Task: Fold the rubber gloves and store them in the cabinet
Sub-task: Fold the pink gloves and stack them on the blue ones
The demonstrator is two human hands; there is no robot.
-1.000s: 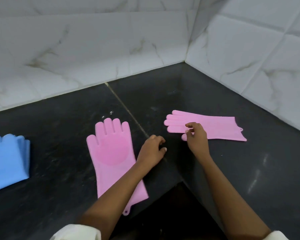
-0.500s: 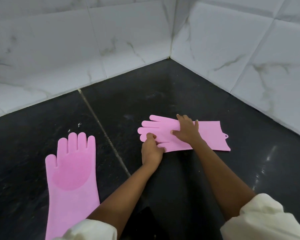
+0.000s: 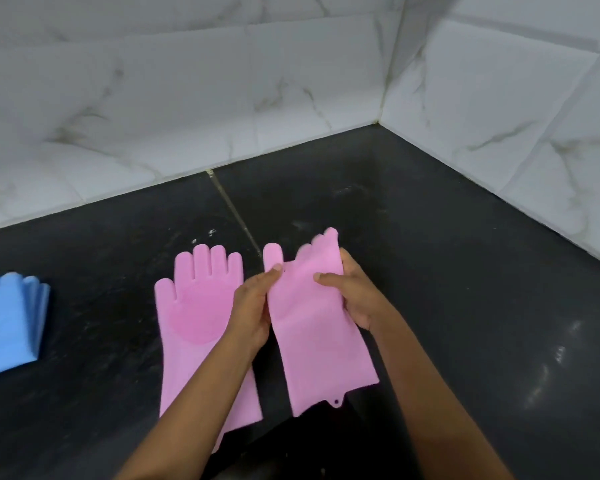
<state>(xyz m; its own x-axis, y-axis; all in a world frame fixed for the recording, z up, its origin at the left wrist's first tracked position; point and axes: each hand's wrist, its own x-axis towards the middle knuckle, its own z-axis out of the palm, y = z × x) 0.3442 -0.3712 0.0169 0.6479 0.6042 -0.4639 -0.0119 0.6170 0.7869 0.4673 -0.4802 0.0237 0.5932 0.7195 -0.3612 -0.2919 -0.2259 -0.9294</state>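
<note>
Two pink rubber gloves are in view. One pink glove point(image 3: 194, 317) lies flat on the black counter point(image 3: 465, 271), palm up, fingers pointing to the wall. The second pink glove point(image 3: 319, 348) is lifted off the counter and hangs cuff down between my hands. My left hand point(image 3: 253, 306) pinches its left edge near the thumb. My right hand point(image 3: 354, 292) grips its right edge by the fingers, which are blurred. My left forearm crosses over the flat glove's cuff.
Folded blue gloves point(image 3: 11, 323) lie at the far left of the counter. White marble-tiled walls point(image 3: 222, 98) meet in a corner behind and to the right. A grout seam point(image 3: 232, 209) runs across the counter towards the wall.
Both hands have picked the second pink glove up from the counter on the right and brought it, turned upright, beside the flat glove. The view has swung back left, showing the blue gloves again.
</note>
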